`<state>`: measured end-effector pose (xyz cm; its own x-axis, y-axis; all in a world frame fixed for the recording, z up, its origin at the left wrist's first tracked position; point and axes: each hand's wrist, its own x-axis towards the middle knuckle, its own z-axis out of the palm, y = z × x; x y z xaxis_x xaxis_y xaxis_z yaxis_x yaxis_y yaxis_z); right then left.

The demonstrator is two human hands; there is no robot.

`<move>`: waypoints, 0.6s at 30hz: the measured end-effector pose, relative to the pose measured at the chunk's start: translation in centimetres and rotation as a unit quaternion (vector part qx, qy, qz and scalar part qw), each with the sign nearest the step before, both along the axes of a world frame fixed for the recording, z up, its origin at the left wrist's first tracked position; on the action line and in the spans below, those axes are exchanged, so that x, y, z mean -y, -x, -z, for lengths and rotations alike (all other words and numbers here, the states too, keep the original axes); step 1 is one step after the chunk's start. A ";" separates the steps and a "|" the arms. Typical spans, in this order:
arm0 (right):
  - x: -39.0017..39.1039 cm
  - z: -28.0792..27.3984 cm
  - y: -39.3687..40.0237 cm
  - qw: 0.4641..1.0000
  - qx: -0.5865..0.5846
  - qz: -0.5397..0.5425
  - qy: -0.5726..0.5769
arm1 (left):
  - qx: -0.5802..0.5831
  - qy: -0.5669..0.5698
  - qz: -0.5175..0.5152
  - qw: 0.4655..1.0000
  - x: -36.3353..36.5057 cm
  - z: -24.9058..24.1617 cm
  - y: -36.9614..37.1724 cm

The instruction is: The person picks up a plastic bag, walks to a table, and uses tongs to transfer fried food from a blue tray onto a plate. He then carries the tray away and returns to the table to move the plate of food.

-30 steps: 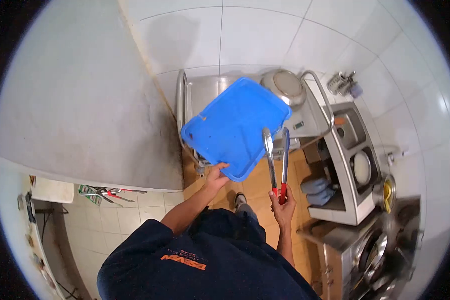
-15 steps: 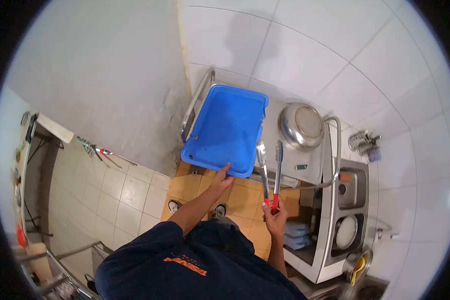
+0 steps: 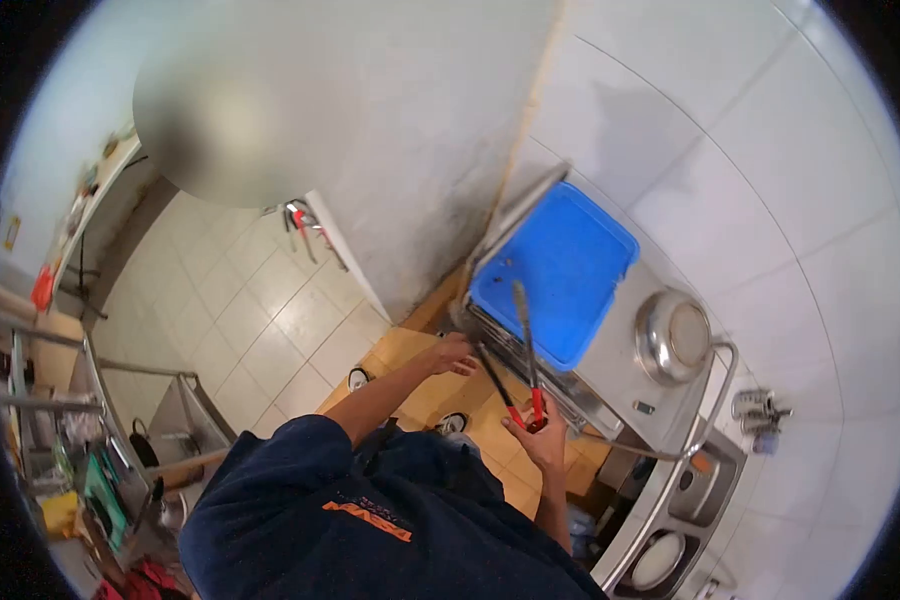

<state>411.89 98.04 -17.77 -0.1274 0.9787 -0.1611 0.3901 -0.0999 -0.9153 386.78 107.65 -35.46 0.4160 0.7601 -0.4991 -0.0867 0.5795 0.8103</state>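
My right hand (image 3: 538,433) is closed round the red handles of metal tongs (image 3: 528,345), whose two arms stand apart. One arm reaches over the near part of a shallow blue tray (image 3: 560,262), the other points down beside the cart's near edge. Slightly blurred, my left hand (image 3: 454,355) is off the tray with loosely stretched fingers and nothing in it. The tray lies on a metal cart (image 3: 620,355), and a few dark specks show inside it. To its right an upturned steel bowl (image 3: 673,336) rests on the cart top, near a small green-and-silver item (image 3: 644,407).
A double sink (image 3: 705,487) with a white dish (image 3: 658,560) is at the lower right. Wall (image 3: 440,190) stands close behind the cart on the left. Metal racks (image 3: 95,400) with kitchenware line the lower left. Red-handled tools (image 3: 305,225) hang near the wall's end.
My left hand has let go of the tray's near rim and drawn back. The tongs have tilted to the left in my right hand. The view has turned left, so the cart appears further right.
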 end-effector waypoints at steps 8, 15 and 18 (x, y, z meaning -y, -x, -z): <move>-6.1 -1.4 15.2 0.972 0.035 -0.230 -0.033 | 0.134 0.168 -0.251 0.944 5.0 -2.5 19.4; -9.4 -1.1 34.6 0.960 0.063 -0.233 -0.141 | 0.109 0.171 -0.382 0.902 9.8 -2.1 36.7; -11.9 -0.6 42.7 0.950 0.082 -0.234 -0.191 | 0.085 0.177 -0.444 0.874 12.0 -1.8 43.8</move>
<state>369.24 109.96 -17.15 -0.5666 0.8122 0.1385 0.4505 0.4461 -0.7733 342.97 95.68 -33.65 -0.1693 0.6305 -0.7575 -0.7317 0.4345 0.5252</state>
